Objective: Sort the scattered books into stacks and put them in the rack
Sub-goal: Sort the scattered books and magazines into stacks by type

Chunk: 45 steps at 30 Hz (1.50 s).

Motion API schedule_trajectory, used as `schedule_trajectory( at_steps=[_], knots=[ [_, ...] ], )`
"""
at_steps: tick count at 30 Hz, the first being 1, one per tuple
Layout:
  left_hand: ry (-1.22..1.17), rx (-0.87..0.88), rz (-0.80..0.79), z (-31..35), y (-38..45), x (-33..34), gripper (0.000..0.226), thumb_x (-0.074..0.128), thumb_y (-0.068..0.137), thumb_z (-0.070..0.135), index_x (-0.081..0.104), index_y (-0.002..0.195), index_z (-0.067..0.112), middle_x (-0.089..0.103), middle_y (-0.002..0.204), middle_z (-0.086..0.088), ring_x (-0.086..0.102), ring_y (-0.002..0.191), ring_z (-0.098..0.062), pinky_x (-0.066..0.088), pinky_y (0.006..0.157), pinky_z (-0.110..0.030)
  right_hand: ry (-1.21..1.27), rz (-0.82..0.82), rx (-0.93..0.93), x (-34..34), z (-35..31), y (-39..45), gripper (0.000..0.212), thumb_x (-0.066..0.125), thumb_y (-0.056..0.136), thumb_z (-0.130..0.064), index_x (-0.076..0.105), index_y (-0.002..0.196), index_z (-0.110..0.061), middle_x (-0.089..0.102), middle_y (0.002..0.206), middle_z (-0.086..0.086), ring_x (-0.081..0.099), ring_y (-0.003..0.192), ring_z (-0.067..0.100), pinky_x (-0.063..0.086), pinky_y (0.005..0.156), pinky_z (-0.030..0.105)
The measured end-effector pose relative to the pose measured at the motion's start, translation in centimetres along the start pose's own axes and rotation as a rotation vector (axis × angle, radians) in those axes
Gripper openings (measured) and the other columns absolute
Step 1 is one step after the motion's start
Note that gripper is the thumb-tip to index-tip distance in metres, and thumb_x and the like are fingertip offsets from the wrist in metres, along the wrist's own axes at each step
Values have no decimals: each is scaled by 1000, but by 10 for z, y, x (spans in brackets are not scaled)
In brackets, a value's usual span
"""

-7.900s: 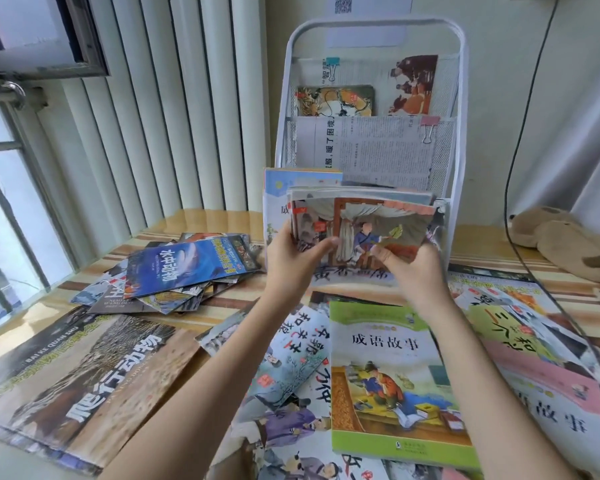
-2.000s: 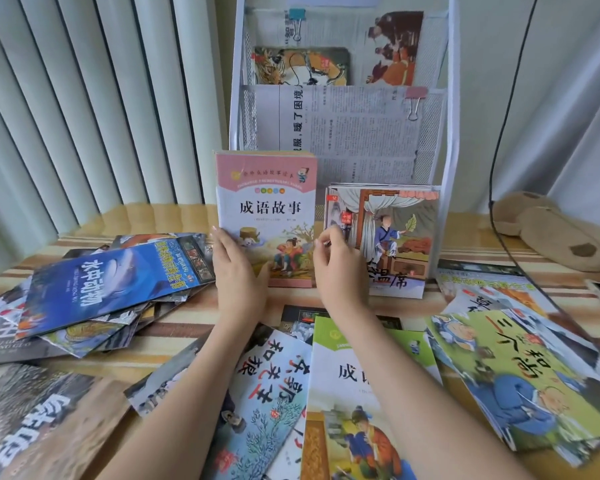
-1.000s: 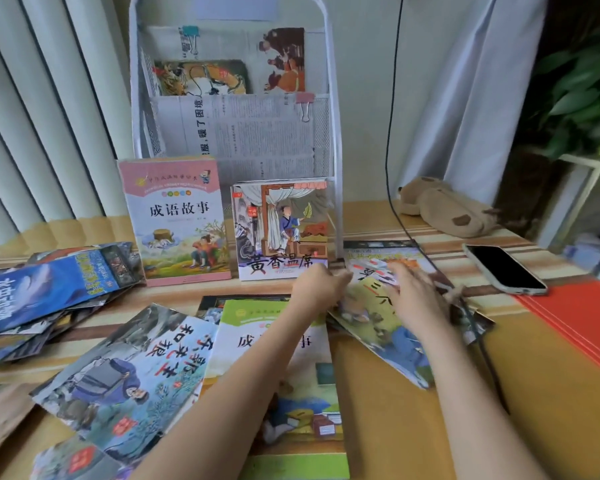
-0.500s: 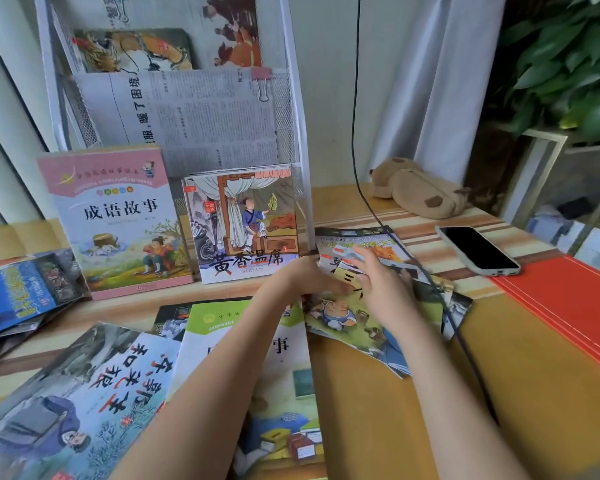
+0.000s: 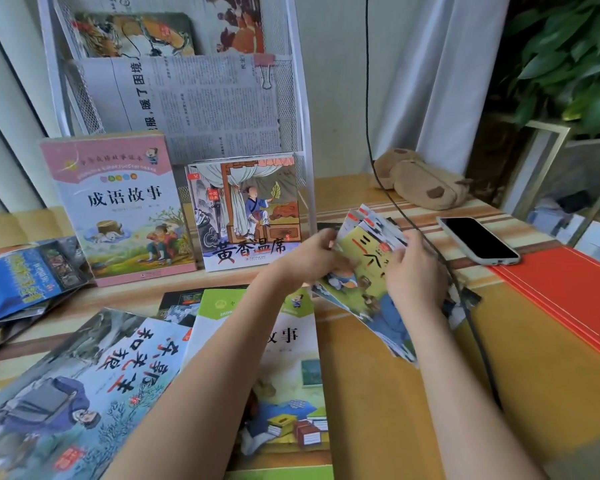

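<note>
Gripping a fanned bundle of thin books [image 5: 368, 268], both hands close on it: the left hand [image 5: 312, 254] at its left edge, the right hand [image 5: 413, 271] over its right side, lifted and tilted above the surface [image 5: 378, 393]. Behind, the rack [image 5: 300, 109] has a pink book [image 5: 118, 209] and a picture book [image 5: 246, 209] (both upright) at its foot. More books lie flat nearby, including a green one [image 5: 288, 358].

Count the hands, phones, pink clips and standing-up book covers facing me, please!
Hands: 2, the left hand and the right hand, both holding the fanned booklets
Phones: 1, the phone
Pink clips: 1, the pink clip
Standing covers: 2, the pink book and the curtain-picture book
Total: 6
</note>
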<state>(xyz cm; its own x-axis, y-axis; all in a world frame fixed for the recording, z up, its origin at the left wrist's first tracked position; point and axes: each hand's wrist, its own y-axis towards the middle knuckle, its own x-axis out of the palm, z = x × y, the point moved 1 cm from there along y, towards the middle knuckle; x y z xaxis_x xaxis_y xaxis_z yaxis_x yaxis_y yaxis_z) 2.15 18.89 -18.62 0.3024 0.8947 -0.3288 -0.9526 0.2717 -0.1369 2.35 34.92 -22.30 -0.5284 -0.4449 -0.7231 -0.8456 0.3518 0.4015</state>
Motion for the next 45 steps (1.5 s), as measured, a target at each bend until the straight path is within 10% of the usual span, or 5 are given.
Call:
schedule_trajectory(
  at_steps=[17,21,32,37,45],
  knots=[
    [-505,317,310,-6,-12,-54,23,55,93,5,46,113,11,70,91,0,68,73,-15,57,58,-31,668,-101,254,0,-10,-2,71,39,86,-68,62,108,-4,65,102,12,59,96,31,47,77,36],
    [-401,355,276,-10,-15,-54,18,61,89,4,47,92,14,68,92,-5,67,74,-16,57,59,-32,1119,-262,377,-3,-20,2,84,41,60,-91,55,124,-39,54,134,-10,52,121,14,39,106,43],
    [-364,386,284,-6,-16,-51,24,71,81,6,61,99,18,74,92,2,71,85,-14,57,73,-29,1046,-240,64,-2,-26,-4,57,66,68,-67,54,117,-40,61,123,-16,54,118,9,41,103,39],
    [-355,317,285,-9,-16,-47,10,72,81,15,68,90,18,75,83,5,72,80,-12,57,68,-25,1037,-311,29,7,-31,-10,42,69,84,-26,52,124,-24,65,111,-14,60,96,-7,44,75,5],
    [-143,368,865,2,-12,-34,35,82,64,47,63,84,25,70,78,11,68,75,-8,57,68,-32,990,-62,-61,1,-51,-11,28,65,87,-18,55,113,-17,65,107,-5,60,95,1,44,79,6]
  ],
)
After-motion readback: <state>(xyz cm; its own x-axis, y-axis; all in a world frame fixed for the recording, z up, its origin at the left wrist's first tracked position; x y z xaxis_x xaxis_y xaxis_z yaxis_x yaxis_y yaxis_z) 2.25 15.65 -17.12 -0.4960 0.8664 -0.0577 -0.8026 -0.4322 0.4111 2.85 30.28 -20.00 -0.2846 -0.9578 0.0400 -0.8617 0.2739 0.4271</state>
